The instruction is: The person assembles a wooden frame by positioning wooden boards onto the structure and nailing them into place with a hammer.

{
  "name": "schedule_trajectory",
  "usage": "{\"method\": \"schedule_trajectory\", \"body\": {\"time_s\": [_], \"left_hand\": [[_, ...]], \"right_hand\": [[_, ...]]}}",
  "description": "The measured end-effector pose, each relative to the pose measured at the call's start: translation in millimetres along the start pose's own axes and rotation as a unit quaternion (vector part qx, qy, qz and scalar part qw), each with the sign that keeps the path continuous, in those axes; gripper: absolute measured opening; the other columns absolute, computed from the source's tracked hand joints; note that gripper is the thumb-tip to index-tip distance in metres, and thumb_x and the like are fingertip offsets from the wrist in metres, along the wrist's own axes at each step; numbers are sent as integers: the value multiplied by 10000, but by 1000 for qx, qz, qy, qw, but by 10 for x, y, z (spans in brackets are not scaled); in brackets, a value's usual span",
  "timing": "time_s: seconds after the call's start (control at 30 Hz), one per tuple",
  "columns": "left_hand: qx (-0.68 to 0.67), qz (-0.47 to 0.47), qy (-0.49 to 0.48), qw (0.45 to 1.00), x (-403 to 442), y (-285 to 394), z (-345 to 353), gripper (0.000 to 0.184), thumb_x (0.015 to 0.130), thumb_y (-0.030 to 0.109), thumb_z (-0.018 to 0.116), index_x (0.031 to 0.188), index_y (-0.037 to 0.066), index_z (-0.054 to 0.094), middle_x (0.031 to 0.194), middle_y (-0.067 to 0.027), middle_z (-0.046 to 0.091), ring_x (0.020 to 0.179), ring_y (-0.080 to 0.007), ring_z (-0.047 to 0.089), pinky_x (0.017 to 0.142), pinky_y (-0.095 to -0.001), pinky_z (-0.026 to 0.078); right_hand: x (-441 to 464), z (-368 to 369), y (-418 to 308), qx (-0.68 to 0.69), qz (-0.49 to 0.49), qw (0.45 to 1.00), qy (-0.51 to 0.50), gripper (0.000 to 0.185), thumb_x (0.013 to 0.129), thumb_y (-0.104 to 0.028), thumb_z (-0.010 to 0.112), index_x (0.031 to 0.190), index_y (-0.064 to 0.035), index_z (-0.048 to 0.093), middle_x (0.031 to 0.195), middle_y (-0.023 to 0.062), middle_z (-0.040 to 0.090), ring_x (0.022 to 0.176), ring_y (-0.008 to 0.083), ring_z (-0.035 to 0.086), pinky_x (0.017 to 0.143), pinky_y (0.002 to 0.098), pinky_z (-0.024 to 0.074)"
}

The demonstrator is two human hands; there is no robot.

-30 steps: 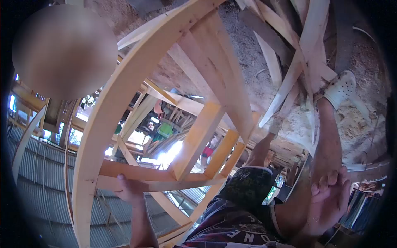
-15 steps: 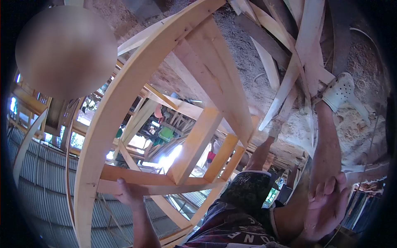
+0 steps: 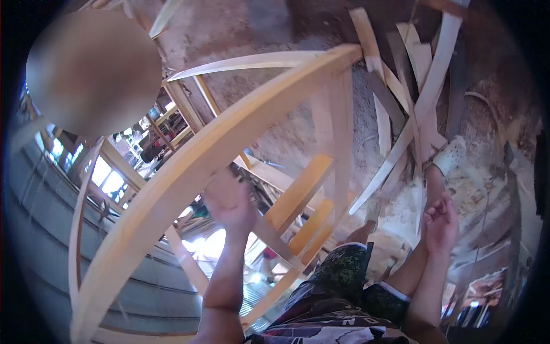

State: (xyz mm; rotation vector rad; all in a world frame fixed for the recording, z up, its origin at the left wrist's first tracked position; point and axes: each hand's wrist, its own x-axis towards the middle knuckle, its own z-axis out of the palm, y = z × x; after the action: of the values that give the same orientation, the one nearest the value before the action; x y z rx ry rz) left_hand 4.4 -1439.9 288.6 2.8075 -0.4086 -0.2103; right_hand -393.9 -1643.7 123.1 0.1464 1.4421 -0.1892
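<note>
A large wooden frame [image 3: 154,200] with a long curved beam and several crosspieces stands tilted in front of me. My left hand [image 3: 229,200] is at the inner side of the curved beam, near where a crosspiece [image 3: 269,241] joins it. Motion smears its fingers, so I cannot tell whether they grip the wood. My right hand [image 3: 441,223] hangs above my right leg, palm up. Its fingers are loosely bent and apart, with nothing in them.
Several loose boards [image 3: 409,114] lie crossed on the dusty ground, close to my light clog [image 3: 451,156]. Corrugated metal sheeting [image 3: 40,229] is at the left. Another thin curved wooden piece [image 3: 80,229] stands beside the frame.
The frame has shifted and tilted in view, its upper tip moving right and down. My left hand has moved up and right. My right hand's fingers have bent, and the hand is higher.
</note>
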Motion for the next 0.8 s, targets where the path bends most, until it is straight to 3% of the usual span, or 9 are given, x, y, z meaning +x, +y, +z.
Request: {"method": "schedule_trajectory", "body": {"time_s": [0.17,0.37,0.4,0.47,0.57,0.63,0.7,0.77,0.8], "left_hand": [[18,131,4,991,154,199,1,391,816,73,752,1182,-4,636,1138,-164,635,1127,-280,613,984,-403,473],[64,-21,-57,996,74,169,-96,440,833,412,728,1030,19,734,998,-216,705,1089,-405,624,955,-504,481],[60,17,-25,998,69,73,5,287,874,315,705,1022,75,759,967,-212,727,1068,-403,651,928,-517,495],[154,114,-9,981,-180,-183,121,538,849,483,639,1016,-21,731,1103,-251,664,1262,-421,510,1070,-509,407],[110,75,102,986,-1219,-153,-266,456,845,382,640,1036,-23,726,1327,-270,553,1314,-432,468,1104,-512,383],[100,106,-141,979,-1781,-518,-344,473,824,314,651,1177,1,675,1476,-271,414,1356,-433,438,1120,-520,373],[-51,64,-215,973,-2446,-830,-510,555,801,256,666,1314,52,614,1554,-262,344,1391,-434,405,1119,-523,378],[-49,105,-181,977,-3081,-1223,-803,506,815,306,665,1219,3,626,1207,-281,645,1271,-430,537,1050,-523,446],[-54,62,-268,960,-3215,-1495,-938,514,823,324,659,1223,2,636,1183,-282,655,1226,-438,566,1022,-518,468]], "right_hand": [[44,-209,452,-111,-11,994,-21,319,999,-328,605,1245,-125,600,957,20,612,829,148,589,742,307,485],[-188,-321,957,-248,-35,966,-66,279,1004,-313,593,1208,-123,589,920,7,598,718,120,561,635,273,461],[-236,-332,1015,-239,-43,966,-91,275,1005,-310,593,1203,-119,586,902,-1,588,688,109,544,608,258,447],[-424,-342,1156,-258,-47,957,-120,254,1016,-320,574,1183,-129,576,866,-22,581,682,103,543,589,255,439],[-850,-361,1423,-296,-60,947,-114,206,1023,-326,561,1101,-136,571,830,-32,580,672,102,543,572,264,436],[-868,-407,1607,-297,-67,933,-192,183,1020,-312,562,1027,-132,595,801,-24,579,669,118,552,574,275,442],[-1084,-185,1919,-335,-77,932,-112,181,1015,-286,564,965,-118,610,783,-8,578,623,141,539,571,282,441],[-1192,43,2192,-335,-142,927,-94,189,990,-255,601,892,-94,620,706,-24,488,593,117,504,520,283,415],[-1449,239,2387,-367,-196,893,-173,182,986,-243,601,883,-95,620,693,-21,479,567,115,493,508,286,409]]}}
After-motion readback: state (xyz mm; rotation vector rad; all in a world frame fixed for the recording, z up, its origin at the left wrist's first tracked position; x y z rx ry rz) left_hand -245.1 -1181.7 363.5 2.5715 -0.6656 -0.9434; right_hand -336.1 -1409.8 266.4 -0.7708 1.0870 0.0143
